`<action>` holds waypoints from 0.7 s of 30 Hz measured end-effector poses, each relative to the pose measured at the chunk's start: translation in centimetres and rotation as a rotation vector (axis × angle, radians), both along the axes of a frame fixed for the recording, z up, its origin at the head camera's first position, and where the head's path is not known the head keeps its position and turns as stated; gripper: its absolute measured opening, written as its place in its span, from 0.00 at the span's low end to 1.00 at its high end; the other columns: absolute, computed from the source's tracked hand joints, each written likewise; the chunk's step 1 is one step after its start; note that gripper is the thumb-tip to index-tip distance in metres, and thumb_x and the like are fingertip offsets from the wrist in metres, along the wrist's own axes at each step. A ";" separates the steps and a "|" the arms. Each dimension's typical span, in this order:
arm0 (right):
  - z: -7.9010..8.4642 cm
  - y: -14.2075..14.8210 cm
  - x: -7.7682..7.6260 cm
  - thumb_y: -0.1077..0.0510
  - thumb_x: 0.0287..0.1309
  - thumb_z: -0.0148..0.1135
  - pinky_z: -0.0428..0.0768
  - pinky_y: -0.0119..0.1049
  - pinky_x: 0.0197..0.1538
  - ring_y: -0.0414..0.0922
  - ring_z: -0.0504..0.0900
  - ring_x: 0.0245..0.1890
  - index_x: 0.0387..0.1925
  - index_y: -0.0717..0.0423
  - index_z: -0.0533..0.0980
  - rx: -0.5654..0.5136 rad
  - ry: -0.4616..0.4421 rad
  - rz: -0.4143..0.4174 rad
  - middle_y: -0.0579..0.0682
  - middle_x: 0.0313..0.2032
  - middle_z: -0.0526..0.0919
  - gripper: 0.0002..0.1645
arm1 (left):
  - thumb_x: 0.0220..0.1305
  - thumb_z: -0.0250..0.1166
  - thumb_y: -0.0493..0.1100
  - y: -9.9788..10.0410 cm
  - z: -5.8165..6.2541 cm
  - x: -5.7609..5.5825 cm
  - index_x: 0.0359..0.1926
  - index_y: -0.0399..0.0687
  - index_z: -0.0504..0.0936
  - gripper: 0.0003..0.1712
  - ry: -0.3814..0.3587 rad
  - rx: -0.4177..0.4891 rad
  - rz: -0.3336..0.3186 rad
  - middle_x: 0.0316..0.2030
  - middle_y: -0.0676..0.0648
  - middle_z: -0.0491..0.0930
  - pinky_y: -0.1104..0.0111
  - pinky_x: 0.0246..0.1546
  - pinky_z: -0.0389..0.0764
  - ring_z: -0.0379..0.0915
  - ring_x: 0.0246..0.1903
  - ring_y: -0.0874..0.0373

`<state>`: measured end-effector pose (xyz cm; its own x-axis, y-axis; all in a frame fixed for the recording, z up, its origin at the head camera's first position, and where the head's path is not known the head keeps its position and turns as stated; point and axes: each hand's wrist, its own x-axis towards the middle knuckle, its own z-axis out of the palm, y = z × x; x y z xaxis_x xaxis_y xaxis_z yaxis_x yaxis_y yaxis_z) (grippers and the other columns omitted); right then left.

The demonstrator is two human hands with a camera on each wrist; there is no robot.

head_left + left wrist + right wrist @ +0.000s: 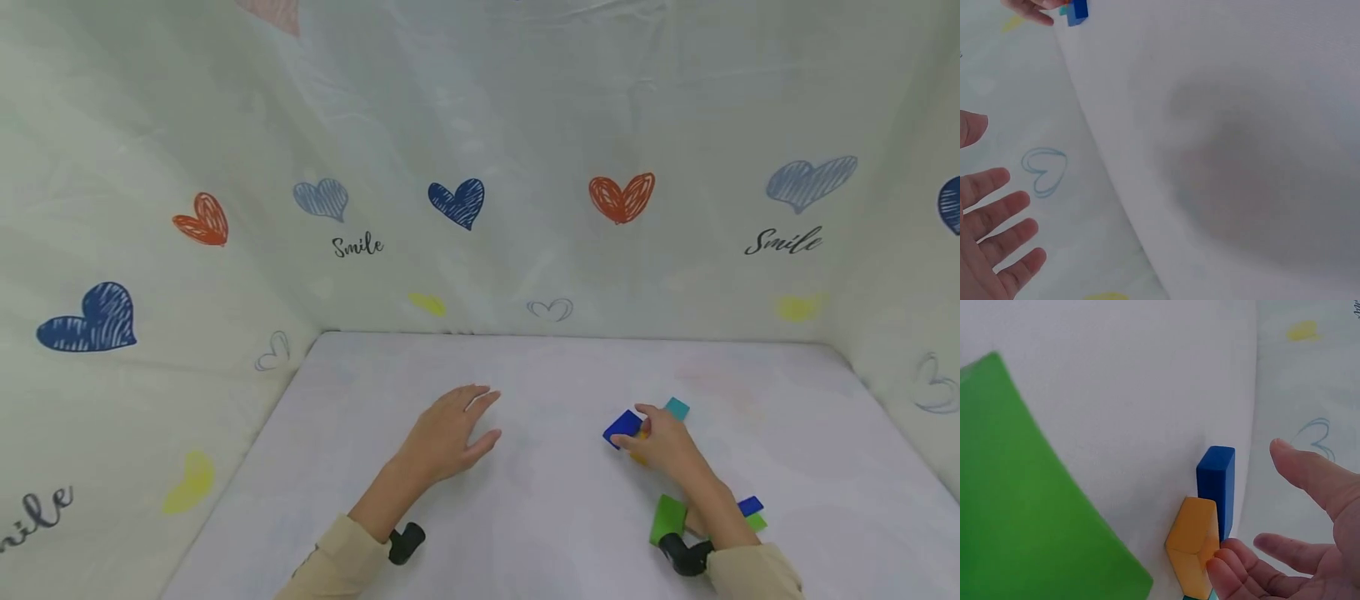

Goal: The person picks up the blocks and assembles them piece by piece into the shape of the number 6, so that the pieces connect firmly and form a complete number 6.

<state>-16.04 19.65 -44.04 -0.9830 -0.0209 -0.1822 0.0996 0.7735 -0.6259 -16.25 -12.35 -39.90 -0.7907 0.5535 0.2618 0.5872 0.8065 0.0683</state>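
My right hand (670, 446) is over a small group of blocks, thumb and fingers spread. A blue block (622, 425) lies by its fingertips, and a yellow-orange block (1192, 544) leans or stands against it. In the right wrist view the thumb is apart from both blocks, while the lower fingers reach the yellow-orange one; whether they touch it I cannot tell. Part of a teal block (677, 408) shows behind this hand. To the left, my left hand (446, 437) hovers above the white table with fingers loosely extended, holding nothing.
Beneath the right forearm sit a green block (667, 521), a partly hidden tan block (695, 523), a small blue block (750, 505) and a light green block (756, 522). Cloth walls with printed hearts border the white table (525, 517) at the back and sides.
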 end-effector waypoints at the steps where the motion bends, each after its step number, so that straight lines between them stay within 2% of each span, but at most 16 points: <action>1: -0.2 0.0 -0.1 0.44 0.51 0.65 0.73 0.39 0.35 0.50 0.71 0.36 0.62 0.73 0.59 -0.002 -0.012 -0.008 0.61 0.38 0.73 0.48 | 0.62 0.57 0.56 0.0 -0.1 0.0 0.61 0.51 0.71 0.28 -0.005 0.001 0.003 0.57 0.48 0.73 0.59 0.55 0.72 0.69 0.58 0.52; 5: -0.8 -0.1 -0.4 0.44 0.51 0.66 0.72 0.42 0.37 0.51 0.70 0.36 0.61 0.75 0.59 0.026 -0.033 -0.018 0.61 0.37 0.71 0.49 | 0.63 0.56 0.56 -0.1 -0.4 0.0 0.61 0.51 0.70 0.28 -0.017 -0.012 0.016 0.55 0.48 0.74 0.59 0.52 0.74 0.70 0.55 0.52; 10: -1.4 -0.2 -0.6 0.45 0.50 0.66 0.73 0.54 0.48 0.61 0.73 0.44 0.59 0.78 0.60 0.075 -0.038 0.009 0.74 0.48 0.67 0.48 | 0.62 0.57 0.57 -0.1 -0.5 0.0 0.60 0.52 0.71 0.27 -0.010 -0.032 0.029 0.52 0.49 0.76 0.60 0.52 0.74 0.72 0.53 0.53; 12: -1.5 -0.3 -0.7 0.47 0.49 0.67 0.73 0.56 0.50 0.64 0.73 0.47 0.58 0.79 0.60 0.089 -0.037 0.012 0.76 0.51 0.64 0.48 | 0.62 0.57 0.56 -0.1 -0.5 -0.1 0.59 0.53 0.72 0.26 0.001 -0.038 0.027 0.51 0.49 0.76 0.60 0.51 0.74 0.72 0.52 0.54; 21: -1.6 -0.6 -0.9 0.53 0.49 0.68 0.73 0.56 0.49 0.63 0.73 0.45 0.55 0.82 0.62 0.133 0.021 0.006 0.75 0.47 0.67 0.43 | 0.62 0.57 0.56 -0.1 -0.7 -0.5 0.55 0.53 0.75 0.23 0.035 -0.055 0.013 0.49 0.51 0.77 0.61 0.49 0.75 0.74 0.50 0.55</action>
